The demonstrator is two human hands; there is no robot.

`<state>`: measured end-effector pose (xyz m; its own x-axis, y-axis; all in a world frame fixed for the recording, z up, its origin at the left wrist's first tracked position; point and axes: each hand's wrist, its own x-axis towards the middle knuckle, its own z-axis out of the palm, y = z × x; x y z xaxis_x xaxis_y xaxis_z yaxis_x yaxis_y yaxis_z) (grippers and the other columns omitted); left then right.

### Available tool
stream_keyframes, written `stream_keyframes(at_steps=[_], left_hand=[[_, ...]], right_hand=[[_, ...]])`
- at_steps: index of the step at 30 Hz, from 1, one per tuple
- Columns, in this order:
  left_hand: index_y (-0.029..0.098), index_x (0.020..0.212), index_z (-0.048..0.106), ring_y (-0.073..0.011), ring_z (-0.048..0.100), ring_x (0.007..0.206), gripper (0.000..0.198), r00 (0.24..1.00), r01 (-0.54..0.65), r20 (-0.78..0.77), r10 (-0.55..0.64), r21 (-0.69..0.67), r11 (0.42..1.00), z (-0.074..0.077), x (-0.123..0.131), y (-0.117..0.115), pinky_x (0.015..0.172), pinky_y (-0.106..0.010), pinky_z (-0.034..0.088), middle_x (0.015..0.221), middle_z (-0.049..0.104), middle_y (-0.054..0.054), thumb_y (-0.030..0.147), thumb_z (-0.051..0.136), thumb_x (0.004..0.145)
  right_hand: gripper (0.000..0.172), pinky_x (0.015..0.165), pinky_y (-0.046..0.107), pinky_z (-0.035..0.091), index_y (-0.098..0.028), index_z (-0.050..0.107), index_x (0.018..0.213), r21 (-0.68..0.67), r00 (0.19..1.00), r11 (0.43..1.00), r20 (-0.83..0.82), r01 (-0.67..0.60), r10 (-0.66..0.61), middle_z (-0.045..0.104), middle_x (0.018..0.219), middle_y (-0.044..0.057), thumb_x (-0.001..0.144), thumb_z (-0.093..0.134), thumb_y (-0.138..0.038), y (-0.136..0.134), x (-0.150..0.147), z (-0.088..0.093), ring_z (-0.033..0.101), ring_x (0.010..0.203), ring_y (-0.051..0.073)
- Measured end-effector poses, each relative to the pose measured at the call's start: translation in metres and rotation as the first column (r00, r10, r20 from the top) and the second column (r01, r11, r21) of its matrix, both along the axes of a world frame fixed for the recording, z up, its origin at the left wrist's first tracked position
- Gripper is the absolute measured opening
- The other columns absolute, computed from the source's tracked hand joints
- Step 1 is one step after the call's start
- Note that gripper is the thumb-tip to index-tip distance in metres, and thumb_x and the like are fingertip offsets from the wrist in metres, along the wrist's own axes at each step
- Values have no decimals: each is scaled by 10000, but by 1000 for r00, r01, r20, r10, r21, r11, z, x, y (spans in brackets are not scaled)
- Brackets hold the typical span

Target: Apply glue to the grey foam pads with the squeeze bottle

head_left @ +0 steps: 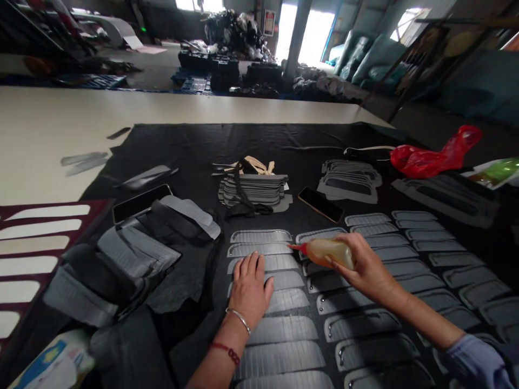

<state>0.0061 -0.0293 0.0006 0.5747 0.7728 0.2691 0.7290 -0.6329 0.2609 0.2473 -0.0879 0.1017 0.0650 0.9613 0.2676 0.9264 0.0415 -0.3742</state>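
Rows of grey curved-edged strips lie on a black sheet. My right hand is wrapped round a squeeze bottle of amber liquid, tilted so that its red nozzle points left. The nozzle tip is over the right end of the second grey strip in the near column; whether it touches cannot be seen. My left hand lies flat, fingers stretched out, on the strips just below that one. Shiny beads of liquid run along the edges of several strips in the column to the right.
Stacked grey pieces tied with a black strap stand beyond the strips, near a phone. Another phone and piled grey pieces lie left. A red plastic bag sits far right; a maroon slotted template is far left.
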Motion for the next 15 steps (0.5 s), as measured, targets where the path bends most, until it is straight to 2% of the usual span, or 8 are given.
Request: stream_keyframes(at_steps=[7, 15], left_hand=[[85, 1205, 502, -292, 458, 1149, 424, 1000, 7, 18, -6, -9, 1000, -1, 0, 0, 987, -491, 357, 1253, 513, -175, 261, 508, 819], [71, 1209, 502, -295, 443, 1154, 442, 1000, 12, 6, -12, -19, 1000, -3, -1, 1, 998, -485, 342, 1263, 504, -179, 271, 525, 815]], right_hand=[[282, 688, 372, 451, -223, 424, 1058, 29, 999, 999, 31, -42, 41, 529, 909, 74, 817, 546, -304, -9, 6, -1, 514, 822, 228], [263, 724, 385, 452, -227, 443, 1030, 7, 1000, 1000, -4, -8, 8, 523, 925, 80, 805, 559, -299, 10, -3, -8, 518, 856, 238]])
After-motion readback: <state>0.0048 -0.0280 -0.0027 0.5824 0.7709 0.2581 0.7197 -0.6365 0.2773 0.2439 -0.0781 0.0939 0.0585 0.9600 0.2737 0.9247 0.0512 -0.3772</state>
